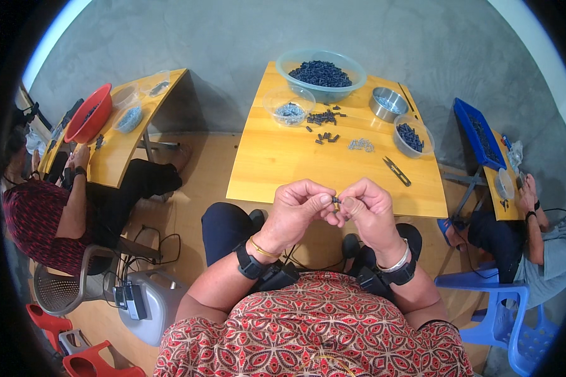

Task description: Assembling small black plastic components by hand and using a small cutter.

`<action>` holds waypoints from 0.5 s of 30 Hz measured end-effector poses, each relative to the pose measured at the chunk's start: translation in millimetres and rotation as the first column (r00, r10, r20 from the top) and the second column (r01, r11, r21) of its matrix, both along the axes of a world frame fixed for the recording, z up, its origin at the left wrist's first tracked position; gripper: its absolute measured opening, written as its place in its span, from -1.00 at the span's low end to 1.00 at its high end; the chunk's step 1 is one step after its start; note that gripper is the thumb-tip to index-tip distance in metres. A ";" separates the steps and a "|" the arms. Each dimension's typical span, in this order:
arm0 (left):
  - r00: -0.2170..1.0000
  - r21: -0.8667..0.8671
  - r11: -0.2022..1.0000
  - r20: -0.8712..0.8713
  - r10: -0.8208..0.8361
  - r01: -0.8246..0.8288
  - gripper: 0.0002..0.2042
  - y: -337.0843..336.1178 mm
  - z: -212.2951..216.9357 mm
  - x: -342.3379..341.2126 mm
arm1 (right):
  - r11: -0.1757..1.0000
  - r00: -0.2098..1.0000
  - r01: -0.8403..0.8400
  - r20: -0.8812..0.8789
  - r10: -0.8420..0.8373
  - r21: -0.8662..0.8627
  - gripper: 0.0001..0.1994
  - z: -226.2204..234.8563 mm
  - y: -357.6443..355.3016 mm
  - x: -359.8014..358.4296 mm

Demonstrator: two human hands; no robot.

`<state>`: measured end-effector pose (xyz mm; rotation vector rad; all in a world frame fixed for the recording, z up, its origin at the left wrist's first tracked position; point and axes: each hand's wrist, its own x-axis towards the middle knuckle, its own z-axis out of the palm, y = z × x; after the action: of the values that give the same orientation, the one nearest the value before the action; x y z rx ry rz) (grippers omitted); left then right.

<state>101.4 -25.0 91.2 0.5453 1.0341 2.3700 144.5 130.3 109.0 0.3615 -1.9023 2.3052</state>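
In front of my body, at the table's near edge, my left hand [295, 212] pinches a small dark cylindrical piece [336, 200] between thumb and fingers. My right hand [372, 208] is closed too, its thumb and fingertips meeting the piece's other end; whether a smaller part is in them is hidden. Past my hands on the yellow table [264, 169] lie thread snips [397, 171], a little pile of small silvery pieces [361, 145], and loose dark cylindrical pieces [327, 137].
Toward the back stand a big translucent basin [358, 85] heaped with dark pieces, a metal bowl [388, 103], and clear tubs of silvery pieces [289, 112] and dark pieces [410, 138]. People sit at tables on both sides, by a red basin [89, 114] and a blue tray [478, 133].
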 end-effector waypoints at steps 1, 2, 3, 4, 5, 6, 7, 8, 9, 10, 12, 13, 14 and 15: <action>1.000 0.001 1.000 0.002 0.001 -0.001 -0.88 -0.2 -0.3 0.0 | 1.000 1.000 -0.001 0.002 0.001 0.001 -0.97 -0.1 0.1 0.6; 1.000 -0.010 1.000 -0.011 -0.003 0.003 -0.88 -0.4 -0.5 0.2 | 1.000 1.000 -0.001 0.007 0.001 0.001 -0.97 -0.3 0.3 1.1; 1.000 -0.021 1.000 -0.024 -0.008 0.008 -0.88 -0.7 -0.9 0.2 | 1.000 1.000 0.000 0.012 0.000 0.001 -0.96 -0.7 0.4 1.4; 1.000 -0.020 1.000 -0.022 -0.007 0.007 -0.88 -1.1 -1.3 -0.2 | 1.000 1.000 -0.001 0.014 0.001 0.001 -0.96 -1.0 -0.1 1.5; 1.000 -0.005 1.000 -0.016 -0.023 0.022 -0.88 -1.5 -1.9 -0.8 | 1.000 1.000 0.013 -0.010 -0.013 0.018 -0.96 -1.4 -0.8 1.5; 0.999 0.010 0.999 -0.010 -0.038 0.038 -0.88 -1.9 -2.4 -0.8 | 0.999 0.999 0.027 -0.035 -0.026 0.034 -0.96 -1.8 -1.2 1.7; 0.999 0.010 0.999 -0.008 -0.037 0.037 -0.88 -2.1 -2.5 -1.0 | 0.999 0.999 0.027 -0.033 -0.025 0.034 -0.96 -1.6 -1.3 1.9; 0.999 0.000 0.999 -0.012 -0.037 0.037 -0.88 -2.3 -2.3 -0.9 | 0.997 0.998 0.030 -0.057 -0.026 0.066 -0.96 -0.9 -1.3 2.5; 0.999 -0.009 0.999 -0.015 -0.037 0.037 -0.88 -2.3 -2.5 -0.9 | 0.995 0.996 0.034 -0.081 -0.026 0.097 -0.95 -0.8 -1.2 2.8; 0.999 -0.009 0.999 -0.013 -0.036 0.036 -0.88 -2.4 -3.0 -0.9 | 0.995 0.997 0.032 -0.080 -0.024 0.097 -0.95 -1.2 -1.1 2.6; 0.999 -0.047 0.999 -0.022 -0.026 0.025 -0.88 -2.4 -4.7 -1.0 | 0.993 0.997 0.030 -0.080 -0.021 0.114 -0.95 -2.3 -0.7 2.2; 0.999 -0.046 0.999 -0.021 -0.026 0.025 -0.88 -2.2 -4.2 -1.0 | 0.993 0.997 0.030 -0.079 -0.021 0.115 -0.95 -2.2 -0.5 2.2; 0.999 -0.043 0.999 -0.020 -0.026 0.026 -0.89 -2.2 -3.2 -0.8 | 0.992 0.996 0.040 -0.085 -0.030 0.120 -0.95 -2.1 -0.5 2.7; 0.999 -0.040 0.999 -0.019 -0.027 0.026 -0.90 -2.0 -3.0 -0.7 | 0.991 0.995 0.049 -0.090 -0.038 0.126 -0.95 -2.3 -0.7 3.0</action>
<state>100.7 -27.0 88.3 0.5648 1.0738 2.3203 147.5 129.6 106.7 0.4230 -1.9992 2.1099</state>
